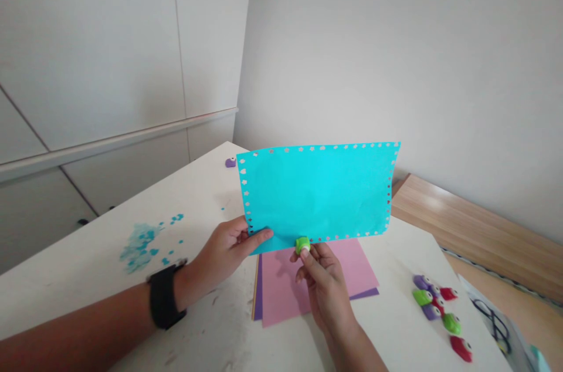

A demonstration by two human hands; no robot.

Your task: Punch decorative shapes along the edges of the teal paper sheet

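1 head-worn view, facing forward, downward

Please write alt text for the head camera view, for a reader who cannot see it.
A person's right hand holds a green craft punch on the lower edge of a turquoise paper sheet, steadied by the left hand. Small punched holes line its border.

left hand (226, 249), turquoise paper (319, 193), right hand (325, 290), punch (302, 246)
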